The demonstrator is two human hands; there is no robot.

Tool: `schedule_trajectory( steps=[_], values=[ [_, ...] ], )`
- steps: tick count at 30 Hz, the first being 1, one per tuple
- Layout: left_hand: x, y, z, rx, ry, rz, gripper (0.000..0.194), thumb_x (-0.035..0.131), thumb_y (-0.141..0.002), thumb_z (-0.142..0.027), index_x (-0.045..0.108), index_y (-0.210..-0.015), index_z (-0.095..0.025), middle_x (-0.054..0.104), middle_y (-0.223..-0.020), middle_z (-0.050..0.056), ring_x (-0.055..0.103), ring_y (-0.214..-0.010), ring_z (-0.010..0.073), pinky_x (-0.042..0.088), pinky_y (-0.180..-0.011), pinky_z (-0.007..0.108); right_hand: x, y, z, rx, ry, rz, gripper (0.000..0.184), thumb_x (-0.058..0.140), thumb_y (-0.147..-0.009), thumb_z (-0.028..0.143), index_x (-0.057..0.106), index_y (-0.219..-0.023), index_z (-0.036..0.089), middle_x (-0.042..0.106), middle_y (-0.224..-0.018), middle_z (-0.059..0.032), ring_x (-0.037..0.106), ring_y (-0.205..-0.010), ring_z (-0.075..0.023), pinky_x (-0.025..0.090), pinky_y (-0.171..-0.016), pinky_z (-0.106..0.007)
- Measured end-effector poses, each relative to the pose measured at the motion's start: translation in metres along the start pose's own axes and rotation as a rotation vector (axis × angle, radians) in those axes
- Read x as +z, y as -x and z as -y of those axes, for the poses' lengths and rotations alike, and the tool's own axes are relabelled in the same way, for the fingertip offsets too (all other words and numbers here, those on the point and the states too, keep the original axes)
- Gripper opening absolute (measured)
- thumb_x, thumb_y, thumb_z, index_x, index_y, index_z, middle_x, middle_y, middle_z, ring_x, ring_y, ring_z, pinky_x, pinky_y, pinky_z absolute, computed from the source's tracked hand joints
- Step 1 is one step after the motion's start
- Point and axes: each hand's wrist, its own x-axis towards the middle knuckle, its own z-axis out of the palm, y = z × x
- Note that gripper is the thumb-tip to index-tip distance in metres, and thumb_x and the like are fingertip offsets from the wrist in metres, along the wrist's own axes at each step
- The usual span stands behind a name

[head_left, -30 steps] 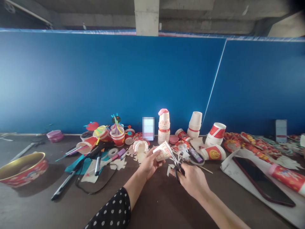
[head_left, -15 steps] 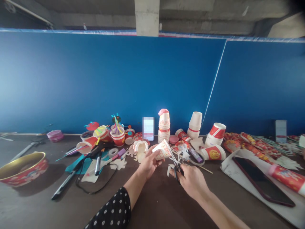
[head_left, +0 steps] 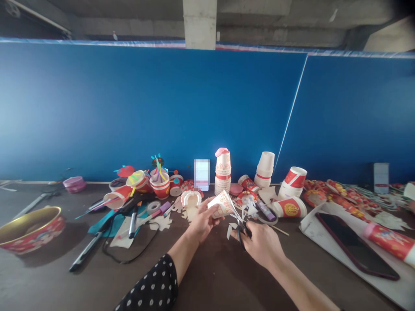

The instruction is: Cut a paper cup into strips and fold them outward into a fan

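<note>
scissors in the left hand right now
No, the left hand holds the paper cup, while the black-handled scissors are in the right hand.

Black scissors (head_left: pixel 240 233) at paper cup (head_left: pixel 221 204)

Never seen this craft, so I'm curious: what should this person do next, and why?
Probably a short snip into the paper cup: the left hand steadies it and the scissors in the right hand sit at its rim, with paper scraps lying below.

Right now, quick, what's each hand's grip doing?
Left hand: closed, holding a white-and-red paper cup.
Right hand: closed, holding black-handled metal scissors.
</note>
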Motion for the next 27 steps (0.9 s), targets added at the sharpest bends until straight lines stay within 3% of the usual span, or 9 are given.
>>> schedule_trajectory(
  steps=[11,27],
  values=[
    [0.0010,0.0012,0.0031,-0.063,0.005,0.043,0.043,0.070,-0.066,-0.031,0.049,-0.101,-0.019,0.063,-0.079,0.004,0.059,-0.056,0.0128,0.030,-0.045,0.019,0.0004,0.0007,-0.0004,0.041,-0.063,0.004,0.035,0.050,-0.079,0.051,0.054,-0.063,0.021,0.064,-0.062,-0.0006,0.061,-0.062,-0.0166,0.028,-0.052,-0.024],
    [-0.0039,-0.0027,0.0033,-0.017,-0.025,0.018,0.044,0.070,-0.064,-0.031,0.048,-0.100,-0.018,0.062,-0.073,0.004,0.059,-0.055,0.0142,0.028,-0.044,0.019,-0.0043,0.0006,0.0026,0.024,-0.074,-0.013,0.036,0.052,-0.078,0.048,0.053,-0.056,0.020,0.063,-0.057,0.0000,0.059,-0.057,-0.0149,0.027,-0.052,-0.024]
  ],
)
